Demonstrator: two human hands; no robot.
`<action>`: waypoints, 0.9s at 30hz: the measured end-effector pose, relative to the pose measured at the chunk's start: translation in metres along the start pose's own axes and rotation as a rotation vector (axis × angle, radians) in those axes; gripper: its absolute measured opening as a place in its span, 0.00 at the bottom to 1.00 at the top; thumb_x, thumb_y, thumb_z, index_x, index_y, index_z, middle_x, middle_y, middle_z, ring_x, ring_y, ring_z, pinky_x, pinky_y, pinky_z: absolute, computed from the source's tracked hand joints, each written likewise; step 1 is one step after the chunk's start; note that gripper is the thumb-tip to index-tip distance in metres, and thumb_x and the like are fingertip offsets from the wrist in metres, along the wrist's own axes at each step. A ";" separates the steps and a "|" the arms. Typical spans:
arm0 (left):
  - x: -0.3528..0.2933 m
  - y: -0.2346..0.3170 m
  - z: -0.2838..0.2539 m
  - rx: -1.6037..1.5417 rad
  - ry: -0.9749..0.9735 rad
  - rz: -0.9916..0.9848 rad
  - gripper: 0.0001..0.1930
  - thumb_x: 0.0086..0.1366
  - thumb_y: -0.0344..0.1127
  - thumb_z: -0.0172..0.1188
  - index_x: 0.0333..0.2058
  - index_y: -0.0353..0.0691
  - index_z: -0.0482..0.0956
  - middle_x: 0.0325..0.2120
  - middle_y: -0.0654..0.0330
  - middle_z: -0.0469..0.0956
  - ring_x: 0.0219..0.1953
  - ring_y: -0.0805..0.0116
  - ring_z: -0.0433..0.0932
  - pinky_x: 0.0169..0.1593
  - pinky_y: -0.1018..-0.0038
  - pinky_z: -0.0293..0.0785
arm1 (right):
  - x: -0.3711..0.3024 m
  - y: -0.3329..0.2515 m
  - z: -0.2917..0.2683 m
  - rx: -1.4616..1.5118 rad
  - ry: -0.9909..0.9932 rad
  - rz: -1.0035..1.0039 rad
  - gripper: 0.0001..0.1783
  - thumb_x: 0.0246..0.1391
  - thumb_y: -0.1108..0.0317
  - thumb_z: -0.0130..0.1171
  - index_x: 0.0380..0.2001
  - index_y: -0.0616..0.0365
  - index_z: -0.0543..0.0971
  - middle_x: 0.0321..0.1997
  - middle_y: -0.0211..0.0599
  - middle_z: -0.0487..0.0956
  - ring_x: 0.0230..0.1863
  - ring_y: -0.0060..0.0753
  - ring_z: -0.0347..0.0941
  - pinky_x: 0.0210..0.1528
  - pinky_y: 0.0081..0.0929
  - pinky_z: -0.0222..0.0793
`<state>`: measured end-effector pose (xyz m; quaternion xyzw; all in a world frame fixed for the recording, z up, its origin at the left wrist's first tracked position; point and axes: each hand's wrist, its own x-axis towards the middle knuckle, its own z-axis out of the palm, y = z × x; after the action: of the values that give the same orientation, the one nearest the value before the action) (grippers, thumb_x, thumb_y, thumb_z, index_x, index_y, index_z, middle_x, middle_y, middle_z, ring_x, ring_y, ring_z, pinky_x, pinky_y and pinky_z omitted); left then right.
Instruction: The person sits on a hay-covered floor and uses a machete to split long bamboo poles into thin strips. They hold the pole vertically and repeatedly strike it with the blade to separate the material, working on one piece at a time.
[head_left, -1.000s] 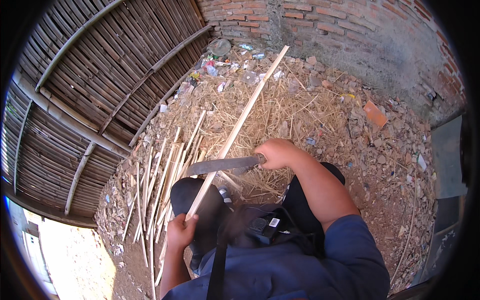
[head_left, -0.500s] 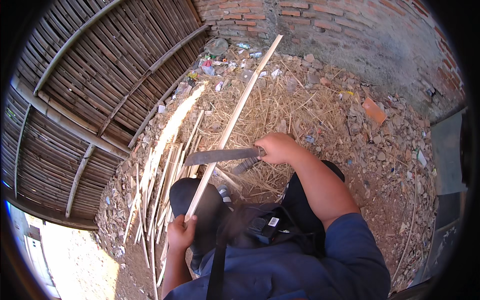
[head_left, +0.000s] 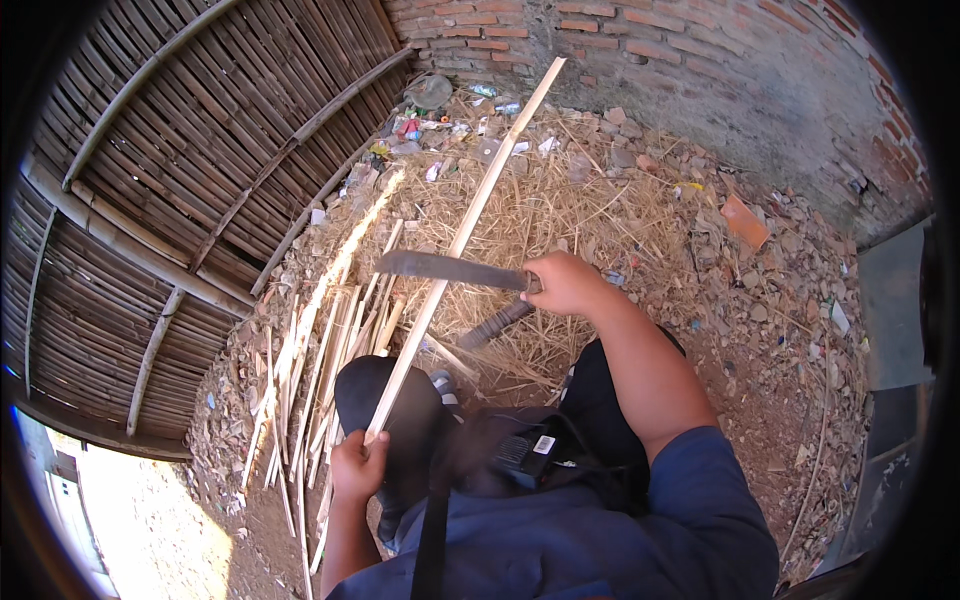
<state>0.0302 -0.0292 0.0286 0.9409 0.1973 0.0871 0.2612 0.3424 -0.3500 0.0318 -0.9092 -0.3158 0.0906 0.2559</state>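
Note:
A long pale bamboo strip [head_left: 463, 238] slants away from me, its near end in my left hand [head_left: 358, 467], fingers closed around it by my left knee. My right hand [head_left: 563, 285] is closed on the handle of a machete [head_left: 460, 268]. The dark blade points left and lies across the strip, about midway along it. Whether its edge touches the strip, I cannot tell. Below the blade, a dark, ribbed, rod-like piece [head_left: 495, 325] lies over the straw near my right hand.
Several split bamboo strips [head_left: 318, 400] lie in a pile left of my knees. Straw and shavings [head_left: 560, 215] cover the ground ahead, with rubble and litter around them. A bamboo slat wall [head_left: 160, 130] stands at left, a brick wall [head_left: 690, 80] at the back.
The machete has moved away from me along the bamboo strip, with my right hand shifting slightly the same way. My left hand keeps its grip on the near end.

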 end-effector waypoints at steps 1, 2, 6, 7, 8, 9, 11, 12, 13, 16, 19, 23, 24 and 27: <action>0.001 -0.001 0.001 -0.006 0.014 0.014 0.24 0.63 0.48 0.67 0.19 0.36 0.71 0.10 0.52 0.69 0.13 0.57 0.70 0.21 0.61 0.64 | 0.000 -0.008 0.007 -0.027 -0.047 -0.081 0.18 0.47 0.57 0.71 0.40 0.54 0.83 0.31 0.45 0.82 0.37 0.49 0.81 0.41 0.44 0.74; 0.001 0.000 0.000 0.014 -0.001 0.006 0.24 0.63 0.48 0.67 0.19 0.36 0.71 0.10 0.51 0.69 0.13 0.57 0.70 0.21 0.61 0.64 | -0.001 -0.015 0.015 -0.053 -0.094 -0.163 0.18 0.47 0.56 0.71 0.38 0.55 0.83 0.30 0.47 0.81 0.37 0.50 0.80 0.40 0.45 0.73; 0.000 -0.007 -0.005 0.028 -0.026 -0.011 0.24 0.63 0.49 0.67 0.20 0.36 0.71 0.11 0.51 0.70 0.13 0.57 0.71 0.22 0.62 0.66 | -0.001 -0.020 -0.001 -0.053 -0.154 -0.142 0.17 0.47 0.56 0.71 0.40 0.49 0.84 0.34 0.41 0.83 0.40 0.47 0.81 0.43 0.43 0.75; -0.001 -0.010 -0.004 0.012 -0.031 -0.007 0.24 0.63 0.50 0.67 0.20 0.36 0.72 0.11 0.51 0.70 0.14 0.57 0.71 0.22 0.62 0.66 | 0.000 -0.010 -0.009 0.011 -0.120 -0.017 0.19 0.48 0.56 0.71 0.41 0.52 0.84 0.34 0.44 0.83 0.40 0.48 0.81 0.44 0.43 0.75; -0.001 -0.009 -0.004 -0.003 -0.023 -0.005 0.24 0.63 0.50 0.67 0.20 0.36 0.72 0.11 0.51 0.70 0.14 0.58 0.71 0.22 0.62 0.66 | 0.003 0.004 -0.015 0.085 -0.016 0.072 0.20 0.48 0.55 0.71 0.42 0.53 0.84 0.34 0.45 0.83 0.40 0.48 0.81 0.44 0.43 0.75; -0.002 -0.007 -0.004 -0.018 -0.015 -0.003 0.24 0.63 0.50 0.67 0.20 0.36 0.72 0.11 0.51 0.70 0.14 0.59 0.71 0.22 0.63 0.66 | 0.006 0.021 -0.018 0.158 0.090 0.162 0.20 0.49 0.55 0.71 0.42 0.54 0.84 0.34 0.46 0.83 0.40 0.49 0.81 0.44 0.42 0.75; -0.002 -0.008 -0.002 -0.036 -0.005 -0.007 0.24 0.63 0.50 0.67 0.20 0.36 0.71 0.11 0.51 0.70 0.14 0.61 0.70 0.22 0.63 0.66 | 0.007 0.027 -0.023 0.260 0.227 0.262 0.22 0.49 0.54 0.70 0.44 0.57 0.83 0.34 0.48 0.82 0.39 0.49 0.81 0.44 0.42 0.74; -0.003 -0.012 0.000 -0.038 -0.008 -0.011 0.24 0.64 0.50 0.67 0.20 0.36 0.71 0.11 0.52 0.70 0.14 0.61 0.70 0.22 0.64 0.66 | 0.006 0.029 -0.024 0.291 0.259 0.277 0.23 0.50 0.54 0.70 0.44 0.58 0.83 0.33 0.49 0.82 0.39 0.50 0.81 0.44 0.42 0.74; -0.003 -0.013 0.001 -0.040 -0.011 -0.018 0.25 0.64 0.50 0.67 0.20 0.36 0.71 0.11 0.52 0.70 0.14 0.62 0.70 0.22 0.64 0.66 | 0.005 0.029 -0.026 0.322 0.289 0.292 0.24 0.50 0.54 0.70 0.45 0.59 0.82 0.33 0.50 0.82 0.38 0.50 0.81 0.44 0.42 0.74; 0.001 -0.010 -0.001 -0.034 -0.045 -0.025 0.25 0.64 0.51 0.66 0.20 0.35 0.72 0.11 0.52 0.70 0.14 0.62 0.70 0.22 0.64 0.65 | 0.000 0.014 -0.015 0.195 0.129 0.180 0.22 0.50 0.54 0.69 0.43 0.58 0.82 0.33 0.49 0.82 0.38 0.50 0.81 0.43 0.43 0.74; 0.003 -0.004 -0.002 -0.064 -0.068 -0.067 0.26 0.63 0.52 0.66 0.20 0.35 0.71 0.12 0.51 0.70 0.15 0.61 0.70 0.23 0.62 0.65 | -0.005 -0.010 0.007 -0.008 -0.049 -0.086 0.18 0.49 0.55 0.70 0.37 0.55 0.82 0.29 0.46 0.81 0.36 0.51 0.80 0.39 0.43 0.73; 0.001 -0.011 -0.003 0.006 -0.069 -0.057 0.26 0.63 0.52 0.67 0.20 0.35 0.72 0.12 0.50 0.70 0.15 0.61 0.70 0.24 0.62 0.66 | -0.005 -0.023 0.008 -0.048 -0.173 -0.191 0.17 0.48 0.55 0.71 0.36 0.55 0.82 0.26 0.43 0.80 0.33 0.47 0.79 0.37 0.41 0.73; 0.000 -0.012 -0.004 0.027 -0.066 -0.048 0.25 0.63 0.52 0.67 0.20 0.35 0.72 0.12 0.50 0.70 0.16 0.61 0.71 0.24 0.62 0.66 | 0.000 -0.019 0.006 0.012 -0.140 -0.097 0.18 0.49 0.55 0.70 0.38 0.55 0.82 0.29 0.45 0.81 0.36 0.47 0.80 0.40 0.42 0.73; -0.003 -0.006 -0.007 -0.046 -0.056 -0.086 0.25 0.63 0.51 0.67 0.21 0.35 0.72 0.13 0.49 0.71 0.16 0.60 0.71 0.24 0.62 0.66 | 0.015 0.016 -0.011 0.187 0.024 0.171 0.20 0.51 0.54 0.70 0.42 0.55 0.83 0.37 0.48 0.84 0.42 0.47 0.82 0.46 0.42 0.75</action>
<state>0.0237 -0.0228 0.0310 0.9273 0.2280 0.0539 0.2918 0.3663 -0.3556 0.0328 -0.9059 -0.2241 0.1302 0.3348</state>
